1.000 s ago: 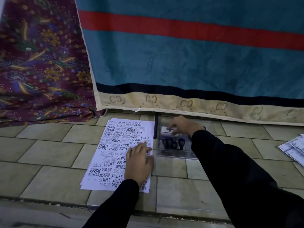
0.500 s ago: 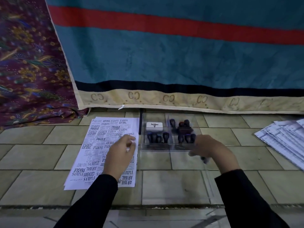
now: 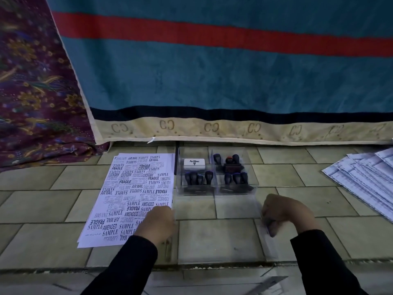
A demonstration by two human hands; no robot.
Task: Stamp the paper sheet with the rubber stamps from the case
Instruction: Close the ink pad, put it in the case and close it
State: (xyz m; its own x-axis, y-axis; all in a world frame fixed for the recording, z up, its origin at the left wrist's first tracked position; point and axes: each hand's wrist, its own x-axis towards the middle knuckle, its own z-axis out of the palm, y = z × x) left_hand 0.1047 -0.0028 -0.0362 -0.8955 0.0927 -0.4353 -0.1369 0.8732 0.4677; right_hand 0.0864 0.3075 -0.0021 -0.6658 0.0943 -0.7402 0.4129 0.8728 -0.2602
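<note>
A paper sheet (image 3: pixel 131 188), densely covered with stamped words, lies on the tiled floor at left. Right of it stands a clear plastic case (image 3: pixel 215 192) holding several dark-handled rubber stamps (image 3: pixel 197 177) and a white Artline ink pad (image 3: pixel 194 163). Its transparent lid (image 3: pixel 219 237) is swung open toward me and lies low over the tiles. My left hand (image 3: pixel 157 224) grips the lid's left edge, partly over the sheet's lower right corner. My right hand (image 3: pixel 282 213) grips the lid's right edge with its fingers curled down.
A teal blanket (image 3: pixel 212 71) with a red stripe hangs just behind the case, a purple floral cloth (image 3: pixel 38 92) beside it. A fanned stack of printed sheets (image 3: pixel 365 177) lies at right. A thin dark strip (image 3: pixel 176 158) sits between sheet and case. A step edge runs near me.
My left hand left the sheet and took the lid's left edge. My right hand came from the case's far side to the lid's right edge, and the lid swung open toward me.
</note>
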